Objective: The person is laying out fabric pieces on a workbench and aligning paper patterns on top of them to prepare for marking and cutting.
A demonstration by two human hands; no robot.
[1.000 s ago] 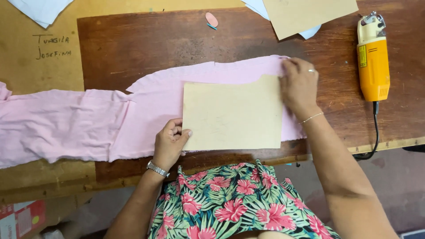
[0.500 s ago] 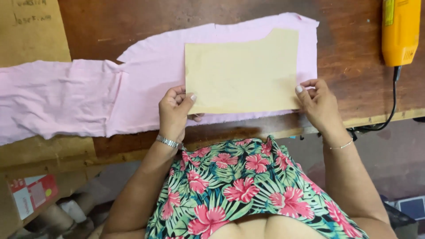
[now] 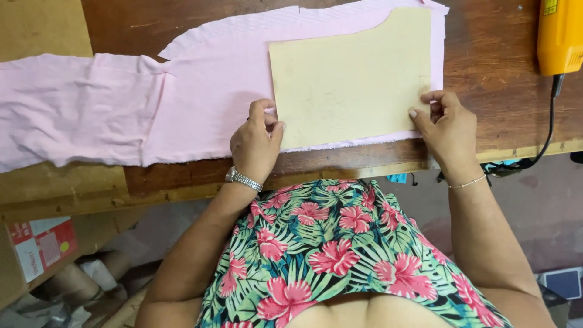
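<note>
Left hand: my left hand (image 3: pixel 256 143) is curled, fingers bent under, thumb and fingertips pinching the lower left corner of the cardboard pattern (image 3: pixel 352 76).
Right hand: my right hand (image 3: pixel 446 124) is half closed — thumb and forefinger pressed together on the pattern's lower right corner, the other fingers folded behind.
Pattern: it lies flat between my two hands and just beyond them, stretched from one grip to the other. Its long axis runs side to side from my left hand to my right; its curved notch is at the far left corner, away from me.
Fabric: the pink fabric (image 3: pixel 200 103) lies under the pattern, touching it, and trails off well past my left hand.
Table: the wooden table (image 3: pixel 498 67) carries everything — its edge sits just under my wrists.
Cutter: a yellow electric cutter (image 3: pixel 560 33) lies beyond my right hand, apart from it, cord (image 3: pixel 549 130) running past my right wrist.
</note>
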